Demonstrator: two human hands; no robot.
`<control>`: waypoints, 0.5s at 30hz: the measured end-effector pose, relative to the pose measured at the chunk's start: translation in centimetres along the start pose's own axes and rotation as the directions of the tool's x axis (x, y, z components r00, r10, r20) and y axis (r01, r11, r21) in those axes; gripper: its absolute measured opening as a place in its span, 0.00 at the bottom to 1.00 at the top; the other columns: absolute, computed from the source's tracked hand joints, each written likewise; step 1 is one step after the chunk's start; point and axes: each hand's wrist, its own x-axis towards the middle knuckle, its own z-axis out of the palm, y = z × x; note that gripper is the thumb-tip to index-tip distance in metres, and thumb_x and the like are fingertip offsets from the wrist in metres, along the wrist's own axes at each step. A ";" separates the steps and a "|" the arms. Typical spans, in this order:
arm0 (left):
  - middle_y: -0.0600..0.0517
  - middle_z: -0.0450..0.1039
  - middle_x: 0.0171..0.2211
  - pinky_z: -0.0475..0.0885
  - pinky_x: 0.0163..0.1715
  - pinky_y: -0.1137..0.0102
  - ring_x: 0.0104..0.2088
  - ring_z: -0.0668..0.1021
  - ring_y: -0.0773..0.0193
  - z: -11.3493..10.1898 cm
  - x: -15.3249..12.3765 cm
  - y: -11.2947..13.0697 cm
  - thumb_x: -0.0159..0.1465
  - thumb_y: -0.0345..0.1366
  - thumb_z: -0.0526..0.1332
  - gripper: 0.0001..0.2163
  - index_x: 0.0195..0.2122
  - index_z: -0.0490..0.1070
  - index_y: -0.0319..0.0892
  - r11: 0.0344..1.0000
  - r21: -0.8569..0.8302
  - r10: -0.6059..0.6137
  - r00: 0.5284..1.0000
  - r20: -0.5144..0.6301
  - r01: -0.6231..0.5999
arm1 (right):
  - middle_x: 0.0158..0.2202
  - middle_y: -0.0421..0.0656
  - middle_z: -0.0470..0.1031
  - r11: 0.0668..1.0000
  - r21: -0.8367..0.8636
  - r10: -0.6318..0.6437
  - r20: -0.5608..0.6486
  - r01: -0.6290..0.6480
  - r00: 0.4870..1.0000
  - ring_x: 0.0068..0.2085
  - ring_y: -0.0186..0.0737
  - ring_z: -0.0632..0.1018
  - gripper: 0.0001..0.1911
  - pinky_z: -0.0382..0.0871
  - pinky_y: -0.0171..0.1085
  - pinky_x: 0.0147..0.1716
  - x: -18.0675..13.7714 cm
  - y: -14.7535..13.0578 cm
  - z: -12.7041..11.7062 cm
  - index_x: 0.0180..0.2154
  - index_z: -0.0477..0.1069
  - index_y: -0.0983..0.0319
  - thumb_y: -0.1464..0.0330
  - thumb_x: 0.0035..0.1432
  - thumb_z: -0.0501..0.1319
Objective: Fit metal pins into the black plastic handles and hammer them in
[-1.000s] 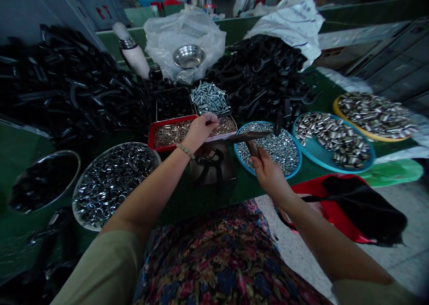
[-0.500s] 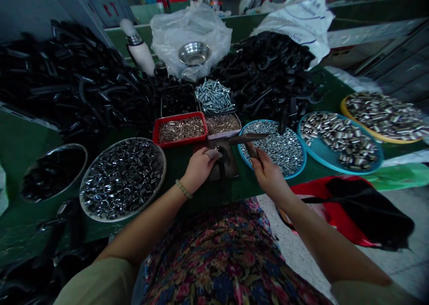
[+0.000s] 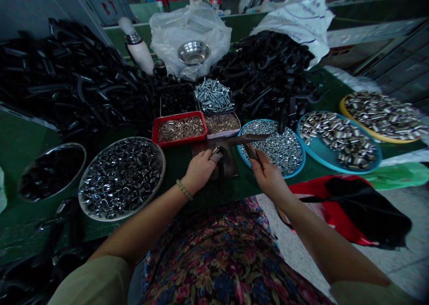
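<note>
My left hand (image 3: 200, 167) rests on a dark metal plate (image 3: 231, 162) at the table's front edge, its fingers pinched on a small metal piece beside a black part lying on the plate. My right hand (image 3: 268, 176) is closed round the wooden handle of a small hammer (image 3: 247, 140), whose dark head hangs over the plate and the rim of a blue dish of small silver nuts (image 3: 275, 145).
A red tray of brass pins (image 3: 179, 128), a white tray (image 3: 221, 124) and a box of screws (image 3: 212, 95) stand behind the plate. A steel pan of rings (image 3: 120, 175), a dark bowl (image 3: 50, 171), blue (image 3: 338, 139) and yellow (image 3: 382, 117) dishes of sleeves, black part heaps and sacks surround them.
My left hand came back from the pin trays to the metal plate, bringing a small piece. The right hand and hammer have barely moved.
</note>
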 end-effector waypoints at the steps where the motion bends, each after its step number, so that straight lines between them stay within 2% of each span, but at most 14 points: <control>1: 0.46 0.68 0.42 0.68 0.41 0.65 0.42 0.71 0.57 0.0 0.0 0.1 0.67 0.34 0.51 0.11 0.48 0.69 0.44 1.000 0.000 0.003 1.000 -0.002 -0.003 | 0.47 0.51 0.77 1.000 0.002 -0.008 0.000 0.008 1.000 0.44 0.50 0.79 0.20 0.73 0.45 0.41 0.0 0.0 0.1 0.56 0.63 0.60 0.61 0.66 0.48; 4: 0.46 0.68 0.43 0.69 0.42 0.64 0.44 0.71 0.57 0.0 -0.1 0.1 0.67 0.34 0.52 0.11 0.47 0.70 0.45 1.000 -0.030 0.001 1.000 -0.013 -0.001 | 0.48 0.52 0.77 1.000 -0.016 -0.007 -0.001 0.007 1.000 0.46 0.51 0.79 0.21 0.73 0.46 0.42 -0.1 -0.3 0.3 0.56 0.64 0.61 0.61 0.65 0.48; 7: 0.47 0.69 0.43 0.69 0.45 0.65 0.44 0.71 0.58 0.1 -0.8 -0.2 0.66 0.34 0.54 0.11 0.47 0.71 0.44 0.986 -0.164 -0.037 0.999 -0.040 0.030 | 0.48 0.51 0.77 0.999 -0.051 -0.012 0.088 0.016 0.996 0.45 0.52 0.80 0.21 0.74 0.46 0.42 -0.1 -1.1 0.3 0.56 0.64 0.61 0.63 0.65 0.49; 9: 0.47 0.68 0.45 0.70 0.47 0.66 0.44 0.72 0.59 0.2 -2.0 -0.4 0.65 0.35 0.57 0.14 0.52 0.68 0.44 0.955 -0.286 -0.106 0.991 -0.081 0.078 | 0.51 0.50 0.76 0.995 -0.071 -0.057 0.157 0.069 0.986 0.47 0.51 0.79 0.22 0.74 0.47 0.44 -0.2 -1.8 0.2 0.59 0.61 0.59 0.65 0.64 0.49; 11: 0.46 0.67 0.48 0.70 0.48 0.65 0.46 0.72 0.58 0.4 -3.6 -0.5 0.64 0.37 0.59 0.20 0.57 0.63 0.44 0.929 -0.350 -0.185 0.972 -0.148 0.124 | 0.55 0.49 0.72 0.988 -0.086 -0.113 0.167 0.128 0.980 0.51 0.50 0.78 0.25 0.73 0.46 0.47 -0.3 -2.5 0.3 0.63 0.56 0.59 0.66 0.65 0.49; 13: 0.45 0.67 0.50 0.70 0.49 0.63 0.47 0.72 0.56 0.8 -5.3 -0.6 0.64 0.37 0.59 0.20 0.58 0.62 0.44 0.933 -0.334 -0.211 0.957 -0.200 0.136 | 0.56 0.50 0.71 0.978 -0.136 -0.134 0.183 0.161 0.974 0.51 0.49 0.77 0.27 0.73 0.45 0.47 -0.3 -3.1 0.4 0.65 0.52 0.59 0.66 0.66 0.48; 15: 0.45 0.69 0.49 0.71 0.48 0.62 0.46 0.72 0.56 1.4 -6.5 -0.7 0.65 0.35 0.57 0.17 0.55 0.66 0.44 0.951 -0.285 -0.181 0.961 -0.208 0.118 | 0.51 0.52 0.75 0.959 -0.234 -0.094 0.272 0.161 0.958 0.45 0.50 0.80 0.26 0.74 0.45 0.42 -0.1 -3.5 0.5 0.65 0.53 0.61 0.67 0.66 0.48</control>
